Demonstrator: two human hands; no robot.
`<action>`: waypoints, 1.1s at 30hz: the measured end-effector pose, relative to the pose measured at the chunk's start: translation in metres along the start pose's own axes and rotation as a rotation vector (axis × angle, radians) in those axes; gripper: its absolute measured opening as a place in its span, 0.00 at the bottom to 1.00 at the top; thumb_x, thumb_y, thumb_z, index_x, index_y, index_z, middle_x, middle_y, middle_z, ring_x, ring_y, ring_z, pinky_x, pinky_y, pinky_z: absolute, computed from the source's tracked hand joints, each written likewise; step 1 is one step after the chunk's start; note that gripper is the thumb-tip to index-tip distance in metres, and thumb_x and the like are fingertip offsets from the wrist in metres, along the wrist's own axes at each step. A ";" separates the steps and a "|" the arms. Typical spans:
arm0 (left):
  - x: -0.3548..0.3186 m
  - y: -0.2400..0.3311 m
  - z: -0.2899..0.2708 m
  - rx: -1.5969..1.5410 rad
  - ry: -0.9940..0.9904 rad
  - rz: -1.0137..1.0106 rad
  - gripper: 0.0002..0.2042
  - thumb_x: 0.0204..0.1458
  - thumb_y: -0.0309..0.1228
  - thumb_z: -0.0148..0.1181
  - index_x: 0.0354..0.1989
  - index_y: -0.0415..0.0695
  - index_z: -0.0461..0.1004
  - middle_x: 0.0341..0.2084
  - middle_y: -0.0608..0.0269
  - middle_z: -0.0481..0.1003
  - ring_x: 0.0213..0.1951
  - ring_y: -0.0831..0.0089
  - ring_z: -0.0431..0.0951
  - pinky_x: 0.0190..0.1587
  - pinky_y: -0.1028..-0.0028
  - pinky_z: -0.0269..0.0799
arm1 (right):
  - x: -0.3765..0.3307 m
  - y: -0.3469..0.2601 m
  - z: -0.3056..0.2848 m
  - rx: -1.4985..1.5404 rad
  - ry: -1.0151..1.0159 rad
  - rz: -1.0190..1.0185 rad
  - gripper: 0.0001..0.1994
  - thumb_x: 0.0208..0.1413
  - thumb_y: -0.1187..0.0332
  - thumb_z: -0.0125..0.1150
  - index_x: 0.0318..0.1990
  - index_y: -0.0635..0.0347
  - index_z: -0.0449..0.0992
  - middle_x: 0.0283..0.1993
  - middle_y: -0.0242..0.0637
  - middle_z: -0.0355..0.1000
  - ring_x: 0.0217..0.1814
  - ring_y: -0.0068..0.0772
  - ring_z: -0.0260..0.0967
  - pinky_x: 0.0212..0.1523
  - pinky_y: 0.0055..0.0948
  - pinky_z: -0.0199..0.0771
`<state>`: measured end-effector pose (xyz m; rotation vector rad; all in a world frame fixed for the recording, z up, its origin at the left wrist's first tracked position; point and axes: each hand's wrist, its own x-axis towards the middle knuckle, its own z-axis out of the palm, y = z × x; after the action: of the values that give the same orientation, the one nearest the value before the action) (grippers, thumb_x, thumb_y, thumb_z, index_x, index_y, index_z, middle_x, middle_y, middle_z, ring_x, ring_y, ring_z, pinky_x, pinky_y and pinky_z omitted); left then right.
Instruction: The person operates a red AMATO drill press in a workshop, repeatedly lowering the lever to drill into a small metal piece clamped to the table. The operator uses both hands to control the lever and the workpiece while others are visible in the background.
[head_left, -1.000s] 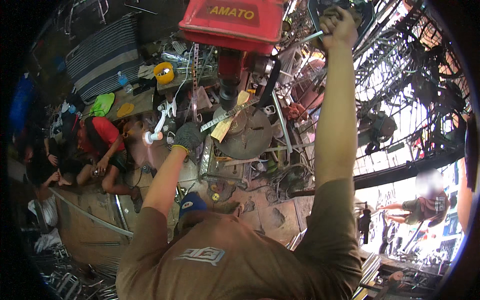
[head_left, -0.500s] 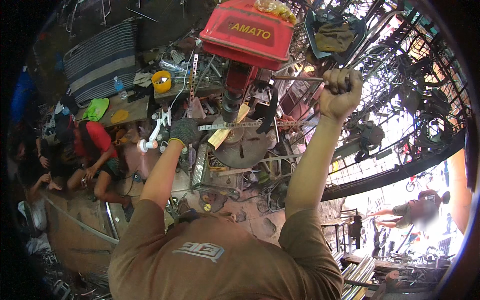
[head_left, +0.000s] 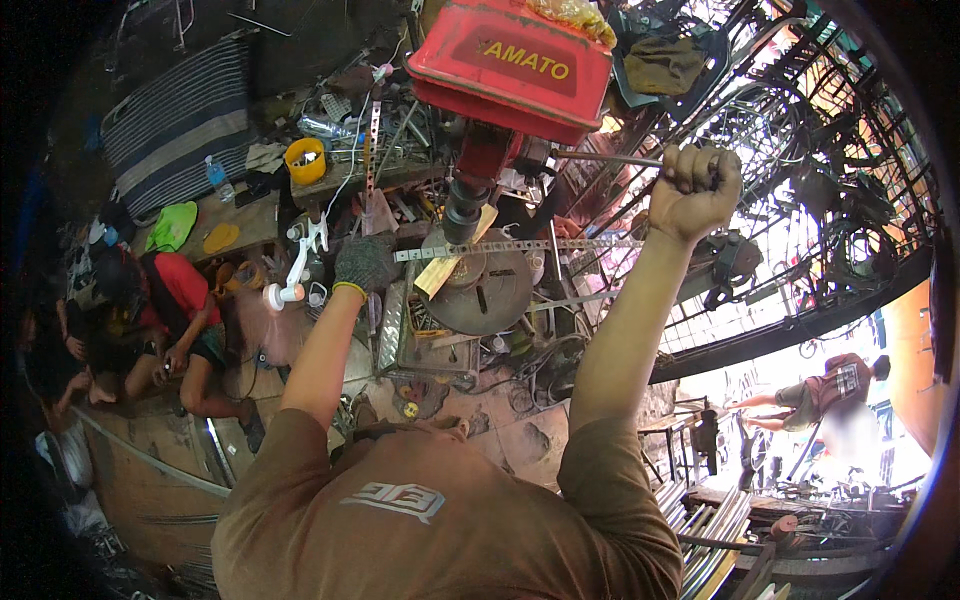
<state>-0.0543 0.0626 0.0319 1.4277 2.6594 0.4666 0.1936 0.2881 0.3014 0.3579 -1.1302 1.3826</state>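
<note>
My right hand [head_left: 697, 193], bare, is closed around the outer end of the feed lever [head_left: 610, 157] of a red drill press [head_left: 508, 70]. The drill chuck [head_left: 464, 212] points down over a perforated metal bar [head_left: 540, 244] that lies across the round press table [head_left: 497, 305]. Under the bar, a wooden strip [head_left: 434, 277] rests at a slant. My left hand [head_left: 363, 263], in a dark knitted glove with a yellow cuff, is closed at the bar's left end; its fingertips are partly hidden. The drill tip's contact with the bar cannot be made out.
A white lamp-like fixture [head_left: 298, 265] stands left of my gloved hand. Beyond it are a yellow tub [head_left: 305, 160] and a cluttered bench. A person in red [head_left: 183, 290] sits at left; another person [head_left: 835, 390] is at far right. Metal grillwork [head_left: 745, 305] lines the right side.
The view has shifted slightly, with the press head appearing farther right. Both hands keep their holds on the lever and the bar.
</note>
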 end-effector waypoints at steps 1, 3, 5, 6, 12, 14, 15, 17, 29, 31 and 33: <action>0.000 0.001 -0.002 0.016 -0.030 -0.024 0.23 0.45 0.49 0.58 0.46 0.48 0.77 0.38 0.48 0.79 0.41 0.53 0.80 0.46 0.55 0.73 | 0.000 0.000 0.000 0.001 -0.011 0.002 0.14 0.61 0.68 0.44 0.23 0.51 0.54 0.15 0.25 0.43 0.15 0.21 0.39 0.22 0.27 0.45; -0.002 0.005 -0.005 0.033 -0.055 -0.051 0.22 0.46 0.48 0.58 0.46 0.48 0.76 0.38 0.48 0.79 0.41 0.53 0.80 0.47 0.55 0.73 | 0.001 0.000 0.001 -0.011 -0.005 0.002 0.13 0.61 0.68 0.44 0.23 0.50 0.54 0.15 0.25 0.42 0.15 0.21 0.39 0.21 0.28 0.45; -0.005 0.008 -0.007 0.028 -0.051 -0.060 0.21 0.46 0.46 0.58 0.45 0.47 0.76 0.39 0.48 0.79 0.42 0.54 0.79 0.47 0.56 0.72 | 0.001 -0.001 0.002 0.016 -0.038 -0.005 0.14 0.61 0.67 0.45 0.23 0.50 0.53 0.15 0.25 0.42 0.15 0.21 0.38 0.21 0.28 0.45; -0.006 0.008 -0.008 0.029 -0.036 -0.046 0.21 0.46 0.46 0.58 0.45 0.47 0.76 0.39 0.49 0.79 0.42 0.54 0.79 0.47 0.56 0.72 | 0.001 -0.001 0.003 0.029 -0.055 -0.009 0.14 0.61 0.67 0.45 0.23 0.50 0.53 0.15 0.25 0.42 0.15 0.21 0.38 0.21 0.28 0.45; -0.001 0.000 -0.002 0.021 0.013 0.007 0.20 0.47 0.46 0.58 0.45 0.47 0.77 0.39 0.50 0.79 0.43 0.54 0.79 0.47 0.55 0.72 | -0.001 0.000 0.005 -0.011 0.043 -0.005 0.15 0.59 0.66 0.45 0.21 0.49 0.52 0.15 0.24 0.41 0.15 0.21 0.37 0.22 0.27 0.44; 0.005 -0.003 0.000 0.036 -0.036 0.004 0.20 0.47 0.46 0.58 0.45 0.47 0.77 0.38 0.49 0.79 0.43 0.54 0.79 0.47 0.55 0.71 | -0.002 -0.001 0.005 -0.025 0.029 -0.001 0.15 0.58 0.66 0.45 0.20 0.49 0.51 0.15 0.24 0.41 0.16 0.21 0.37 0.22 0.27 0.43; 0.006 -0.004 0.000 0.041 -0.034 0.009 0.20 0.47 0.46 0.58 0.45 0.47 0.77 0.39 0.49 0.79 0.43 0.53 0.79 0.48 0.55 0.71 | -0.001 -0.001 0.005 -0.034 0.000 -0.001 0.16 0.58 0.66 0.45 0.19 0.48 0.51 0.15 0.24 0.40 0.16 0.21 0.37 0.22 0.27 0.43; 0.006 -0.003 -0.001 0.057 -0.062 0.017 0.21 0.47 0.47 0.57 0.44 0.47 0.77 0.39 0.49 0.79 0.43 0.53 0.79 0.48 0.55 0.72 | -0.001 -0.002 0.005 -0.034 0.022 -0.003 0.16 0.57 0.67 0.45 0.18 0.48 0.50 0.15 0.23 0.40 0.16 0.21 0.36 0.22 0.27 0.43; 0.006 -0.005 0.006 0.007 -0.030 -0.002 0.21 0.46 0.45 0.58 0.47 0.49 0.77 0.39 0.49 0.79 0.42 0.52 0.80 0.46 0.55 0.74 | -0.004 -0.002 0.006 -0.069 0.014 -0.034 0.17 0.60 0.66 0.43 0.18 0.48 0.50 0.15 0.23 0.39 0.15 0.21 0.36 0.21 0.27 0.43; 0.008 -0.006 0.008 0.030 -0.036 0.004 0.21 0.47 0.45 0.58 0.48 0.49 0.77 0.39 0.48 0.79 0.41 0.53 0.80 0.46 0.55 0.74 | -0.004 -0.003 0.006 -0.060 0.014 -0.026 0.17 0.60 0.66 0.43 0.18 0.48 0.50 0.15 0.23 0.39 0.15 0.21 0.36 0.21 0.27 0.43; 0.009 -0.006 0.007 0.035 -0.050 0.002 0.22 0.47 0.46 0.58 0.48 0.49 0.76 0.39 0.48 0.79 0.41 0.54 0.80 0.46 0.55 0.74 | -0.004 -0.003 0.006 -0.060 0.034 -0.015 0.17 0.60 0.66 0.43 0.18 0.48 0.50 0.15 0.23 0.40 0.15 0.21 0.36 0.21 0.27 0.42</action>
<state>-0.0623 0.0684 0.0245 1.4314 2.6400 0.3812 0.1947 0.2805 0.3018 0.2980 -1.1361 1.3338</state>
